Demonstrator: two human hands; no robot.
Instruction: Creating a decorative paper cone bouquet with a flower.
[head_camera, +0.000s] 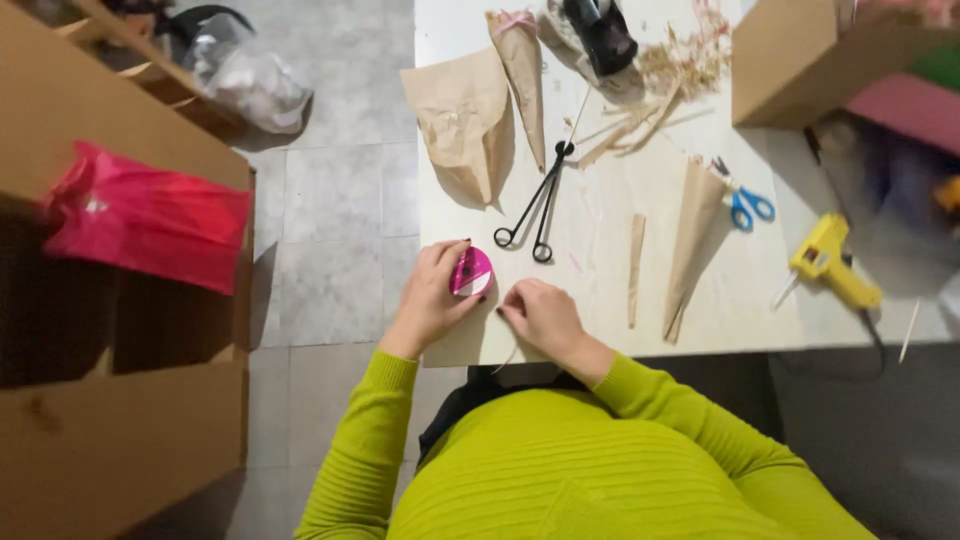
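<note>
I see the left hand (432, 296) at the near edge of the white table (600, 300), wrist bent outward, fingers curled around a small pink ribbon spool (471, 271) that it grips by the rim, the spool standing on edge just inside the table's near left corner. The right hand (541, 314) lies close beside it, palm down, fingertips drawn together near the spool; I cannot tell whether they pinch a ribbon end, since anything there is too thin to make out. Both forearms come in from below in lime-green sleeves. Just beyond the hands lie black scissors (538, 205), handles toward me. A brown paper cone (692, 240) lies to the right, with blue-handled scissors (745, 200) by its wide end and a yellow glue gun (833, 263) further right, its cord running off the table's edge. A crumpled brown paper bag (462, 118) sits farther back. At the far edge a dark object is cut off by the frame and I cannot identify it.
</note>
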